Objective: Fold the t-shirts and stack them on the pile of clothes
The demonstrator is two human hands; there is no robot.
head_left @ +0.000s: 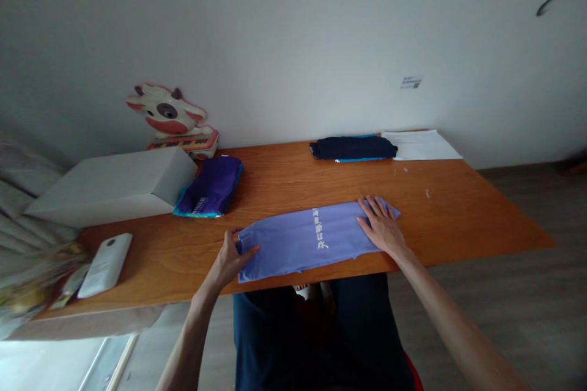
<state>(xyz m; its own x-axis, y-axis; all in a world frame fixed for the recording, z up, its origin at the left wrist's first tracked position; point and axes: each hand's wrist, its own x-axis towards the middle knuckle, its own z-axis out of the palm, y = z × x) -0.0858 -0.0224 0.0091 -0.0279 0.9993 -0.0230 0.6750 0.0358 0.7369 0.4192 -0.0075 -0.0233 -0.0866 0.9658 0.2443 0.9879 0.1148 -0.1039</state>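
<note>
A lavender folded shirt (284,244) with a column of white lettering lies in a long strip along the table's front edge. At its left end is my left hand (229,258), the thumb on top of the cloth and the fingers curled at the edge, partly hidden. My right hand (381,226) rests flat on the right end, fingers stretched out and holding nothing.
The wooden table (275,180) stands against a wall. At left are a white box (114,186), a cow-shaped toy keyboard (172,119), folded purple-and-blue cloth (213,183) and a white device (105,266). Dark rolled cloth (353,148) and white paper (424,145) lie at the back.
</note>
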